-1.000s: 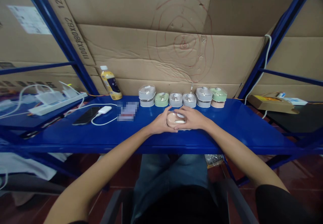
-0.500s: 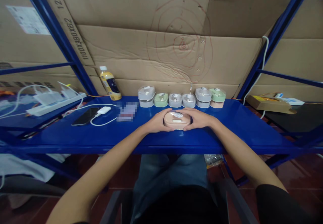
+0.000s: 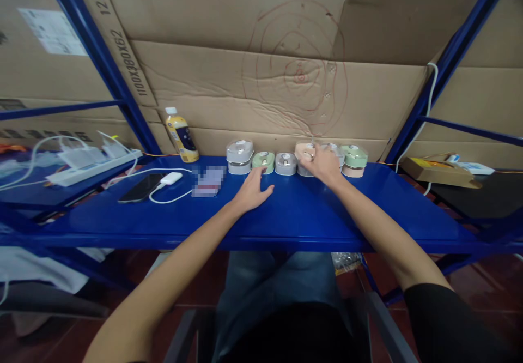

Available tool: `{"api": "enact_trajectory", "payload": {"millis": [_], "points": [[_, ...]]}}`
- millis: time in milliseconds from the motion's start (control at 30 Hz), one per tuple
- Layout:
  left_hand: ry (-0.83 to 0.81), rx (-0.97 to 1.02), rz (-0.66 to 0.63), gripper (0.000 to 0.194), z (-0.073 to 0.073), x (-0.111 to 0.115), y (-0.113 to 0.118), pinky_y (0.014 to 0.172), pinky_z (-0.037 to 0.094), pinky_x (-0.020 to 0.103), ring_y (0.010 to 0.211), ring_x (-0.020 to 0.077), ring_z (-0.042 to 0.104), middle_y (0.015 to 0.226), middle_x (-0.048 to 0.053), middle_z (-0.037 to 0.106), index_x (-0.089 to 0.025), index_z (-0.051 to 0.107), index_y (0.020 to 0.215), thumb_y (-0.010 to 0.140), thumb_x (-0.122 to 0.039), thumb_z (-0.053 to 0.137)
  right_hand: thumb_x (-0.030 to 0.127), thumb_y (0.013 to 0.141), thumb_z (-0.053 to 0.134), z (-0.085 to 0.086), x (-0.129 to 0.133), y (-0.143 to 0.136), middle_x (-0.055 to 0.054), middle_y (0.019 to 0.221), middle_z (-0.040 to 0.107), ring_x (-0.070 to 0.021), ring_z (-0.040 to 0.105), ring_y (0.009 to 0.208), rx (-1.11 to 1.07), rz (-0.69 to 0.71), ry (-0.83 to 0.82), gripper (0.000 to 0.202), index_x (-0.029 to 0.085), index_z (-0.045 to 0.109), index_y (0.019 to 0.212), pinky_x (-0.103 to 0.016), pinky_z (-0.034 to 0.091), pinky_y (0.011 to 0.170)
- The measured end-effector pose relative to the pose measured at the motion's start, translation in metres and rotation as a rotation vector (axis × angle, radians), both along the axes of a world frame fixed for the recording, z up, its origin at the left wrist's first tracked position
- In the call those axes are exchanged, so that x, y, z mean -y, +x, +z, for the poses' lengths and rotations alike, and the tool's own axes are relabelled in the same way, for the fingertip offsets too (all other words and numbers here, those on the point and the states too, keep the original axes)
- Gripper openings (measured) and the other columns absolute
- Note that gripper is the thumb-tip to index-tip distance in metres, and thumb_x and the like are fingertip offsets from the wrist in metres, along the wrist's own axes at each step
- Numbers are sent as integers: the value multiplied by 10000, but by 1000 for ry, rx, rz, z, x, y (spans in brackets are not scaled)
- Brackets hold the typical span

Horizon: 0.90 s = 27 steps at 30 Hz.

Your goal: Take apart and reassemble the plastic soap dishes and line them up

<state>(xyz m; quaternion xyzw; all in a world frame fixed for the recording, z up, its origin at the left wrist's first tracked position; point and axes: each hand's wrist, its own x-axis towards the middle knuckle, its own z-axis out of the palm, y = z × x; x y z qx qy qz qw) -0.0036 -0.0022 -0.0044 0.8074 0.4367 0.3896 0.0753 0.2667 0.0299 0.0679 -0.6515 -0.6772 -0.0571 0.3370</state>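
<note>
Several small oval boxes with clear lids stand in a row at the back of the blue table. A pink box (image 3: 303, 151) rests on top of a grey one (image 3: 304, 171), and my right hand (image 3: 324, 164) has its fingers on it. My left hand (image 3: 251, 191) is empty, thumb and fingers apart, just in front of a green box (image 3: 263, 161). Beside that sits a single grey box (image 3: 285, 163). Stacked grey boxes (image 3: 240, 156) stand at the row's left end; a green box on a pink one (image 3: 353, 161) ends the right.
On the blue table (image 3: 281, 221), a yellow bottle (image 3: 182, 137) stands back left, near a phone (image 3: 141, 188), a white charger (image 3: 170, 179) with cable and a blurred packet (image 3: 209, 181). Cardboard (image 3: 204, 74) lines the back. Blue posts flank the table. An open carton (image 3: 441, 172) lies right.
The pink box has moved from the table's middle onto a grey box in the row, with my right hand. My left hand has let go of it and opened.
</note>
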Motion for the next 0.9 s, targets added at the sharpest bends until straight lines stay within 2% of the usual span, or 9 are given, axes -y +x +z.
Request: {"api": "enact_trajectory", "payload": {"millis": [133, 267, 367, 433, 533, 667, 733, 800, 900], "points": [[52, -156, 33, 616, 8, -10, 4, 1242, 392, 587, 1476, 421, 476, 1529, 260, 503, -90, 482, 1465, 926, -335, 651, 761, 816, 714, -7, -26, -19, -414, 1354, 574, -578, 548, 1284, -41, -51, -11, 907, 34, 605, 1349, -708, 443, 1032], [113, -281, 41, 660, 21, -43, 15, 1297, 278, 582, 1563, 439, 354, 1616, 289, 434, -55, 483, 1485, 867, -208, 655, 828, 781, 695, -15, -36, -27, -430, 1414, 492, -622, 442, 1366, -88, -43, 9, 1016, 18, 579, 1382, -746, 404, 1053], [77, -318, 140, 632, 27, -65, 24, 1278, 259, 636, 1560, 447, 349, 1606, 240, 494, -120, 537, 1458, 842, -174, 670, 830, 833, 632, -18, -37, -26, -383, 1396, 521, -576, 421, 1372, -18, -15, 102, 957, 43, 588, 1376, -725, 382, 1079], [26, -358, 205, 600, 29, -68, 28, 1242, 295, 662, 1528, 459, 386, 1578, 229, 534, -143, 561, 1432, 849, -198, 693, 803, 898, 565, -19, -36, -22, -353, 1339, 571, -525, 460, 1318, 84, -19, 171, 882, 47, 599, 1352, -696, 398, 1061], [-6, -479, 272, 525, 33, -49, 30, 1195, 377, 605, 1461, 441, 465, 1541, 227, 565, -150, 570, 1405, 912, -285, 692, 695, 989, 497, -16, -27, -14, -349, 1264, 602, -488, 504, 1234, 210, -69, 205, 755, 7, 632, 1271, -647, 422, 1012], [25, -609, 380, 448, 40, 6, 24, 1103, 464, 525, 1309, 413, 575, 1367, 241, 632, -120, 598, 1310, 988, -428, 646, 490, 1052, 447, -7, -5, -2, -308, 1201, 633, -451, 545, 1180, 308, -18, 257, 530, 32, 694, 1154, -597, 437, 997], [29, -578, 457, 547, 40, 34, 18, 1049, 495, 546, 1282, 439, 581, 1338, 264, 618, -102, 591, 1298, 965, -527, 677, 435, 1062, 433, -5, 7, 2, -260, 1160, 656, -414, 574, 1152, 311, 103, 296, 453, 83, 713, 1118, -568, 453, 1005], [3, -563, 524, 612, 37, 56, 12, 998, 509, 600, 1276, 493, 573, 1345, 288, 600, -95, 587, 1306, 932, -562, 713, 434, 1061, 457, -7, 20, 3, -208, 1118, 678, -374, 611, 1114, 296, 289, 290, 400, 136, 722, 1098, -532, 486, 1000], [16, -546, 440, 465, 30, 69, 3, 1044, 485, 646, 1325, 495, 565, 1422, 277, 591, -126, 600, 1312, 953, -401, 707, 554, 1012, 586, -17, 40, -2, -174, 1183, 690, -357, 647, 1147, 284, 592, 194, 442, 179, 709, 1211, -515, 529, 1023]]}}
